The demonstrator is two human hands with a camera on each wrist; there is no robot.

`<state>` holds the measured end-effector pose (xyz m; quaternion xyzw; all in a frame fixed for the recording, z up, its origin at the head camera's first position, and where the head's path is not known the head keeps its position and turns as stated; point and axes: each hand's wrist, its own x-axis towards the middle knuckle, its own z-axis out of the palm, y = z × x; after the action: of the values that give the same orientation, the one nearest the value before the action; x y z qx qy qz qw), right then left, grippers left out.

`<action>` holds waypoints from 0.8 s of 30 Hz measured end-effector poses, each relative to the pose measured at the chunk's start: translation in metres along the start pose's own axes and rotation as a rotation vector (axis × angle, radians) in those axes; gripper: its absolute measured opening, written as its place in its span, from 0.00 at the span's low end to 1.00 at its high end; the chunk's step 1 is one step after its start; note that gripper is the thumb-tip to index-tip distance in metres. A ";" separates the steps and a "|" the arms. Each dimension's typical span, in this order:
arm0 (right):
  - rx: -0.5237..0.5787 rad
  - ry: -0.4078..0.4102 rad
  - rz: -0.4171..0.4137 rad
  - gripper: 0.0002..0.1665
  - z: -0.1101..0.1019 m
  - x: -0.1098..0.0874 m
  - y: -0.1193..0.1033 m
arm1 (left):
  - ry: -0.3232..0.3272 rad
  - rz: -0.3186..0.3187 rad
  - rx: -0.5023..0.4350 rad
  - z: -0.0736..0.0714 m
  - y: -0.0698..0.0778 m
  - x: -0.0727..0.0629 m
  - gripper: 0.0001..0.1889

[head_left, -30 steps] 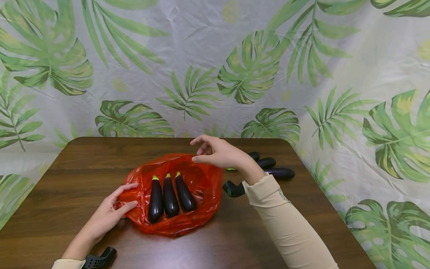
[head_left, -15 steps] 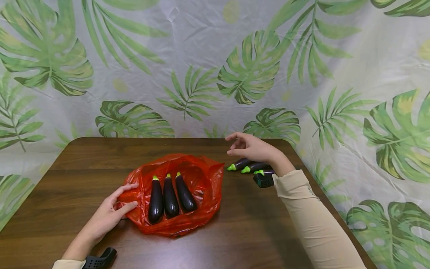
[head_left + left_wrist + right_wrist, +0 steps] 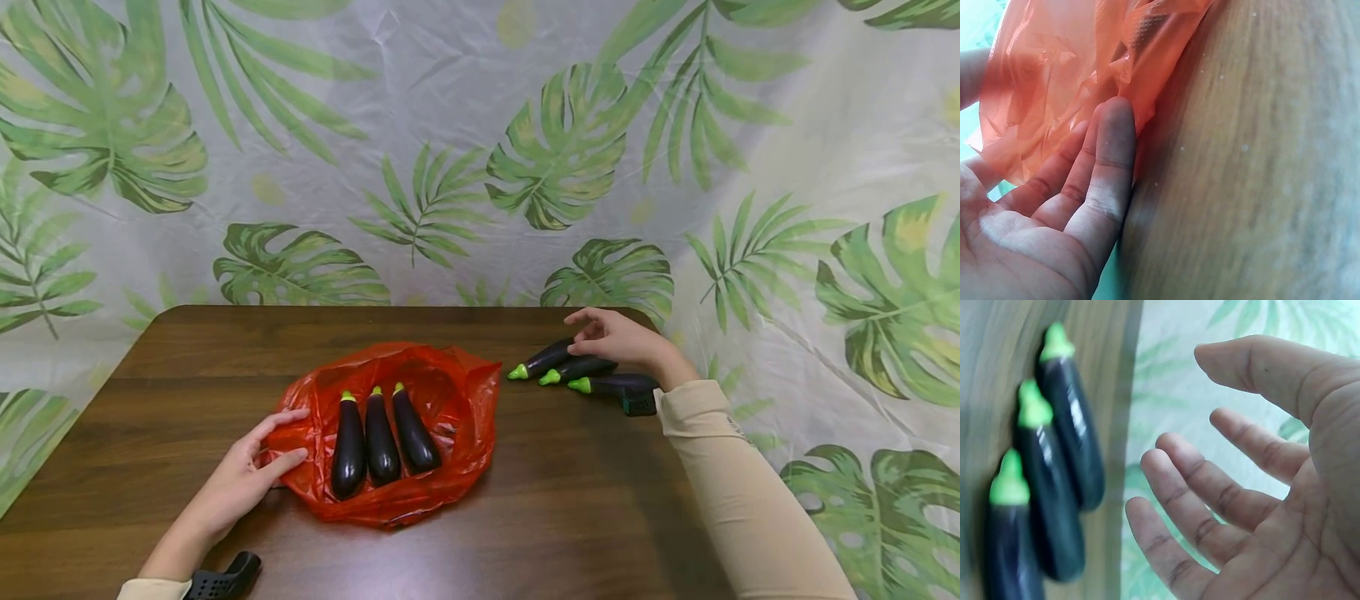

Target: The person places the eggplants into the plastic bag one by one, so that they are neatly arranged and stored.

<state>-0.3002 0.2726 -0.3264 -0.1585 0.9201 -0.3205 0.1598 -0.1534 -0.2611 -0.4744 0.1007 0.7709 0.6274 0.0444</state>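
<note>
Three dark purple eggplants with green stem ends lie side by side in a red plastic bag. At the bag's left side, my left hand touches the plastic with extended fingers, thumb and index finger apart; in the left wrist view its fingertips rest against the film. My right hand hovers over three more eggplants at the back right, its fingers loosely bent. Nothing is in that hand in the right wrist view, where the eggplants lie off to the left of the palm.
The brown wooden table has its right edge close beyond the loose eggplants. A leaf-patterned curtain hangs behind and to the right. Each wrist carries a black strap mount.
My right hand has moved right, from above the bag to over the loose eggplants, which now show more fully. The left hand, the bag and the eggplants inside it have stayed put.
</note>
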 end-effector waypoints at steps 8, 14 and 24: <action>0.002 0.001 0.062 0.33 -0.009 -0.003 0.035 | 0.008 0.015 0.011 0.000 0.000 0.000 0.28; -0.010 0.007 0.089 0.33 -0.010 -0.008 0.054 | 0.006 0.000 0.026 0.000 0.001 0.000 0.28; -0.039 0.006 0.108 0.34 -0.011 -0.012 0.083 | 0.014 0.005 0.027 0.000 0.000 0.000 0.28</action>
<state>-0.3099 0.3445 -0.3690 -0.1108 0.9339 -0.2940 0.1707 -0.1531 -0.2609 -0.4741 0.0987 0.7795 0.6175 0.0361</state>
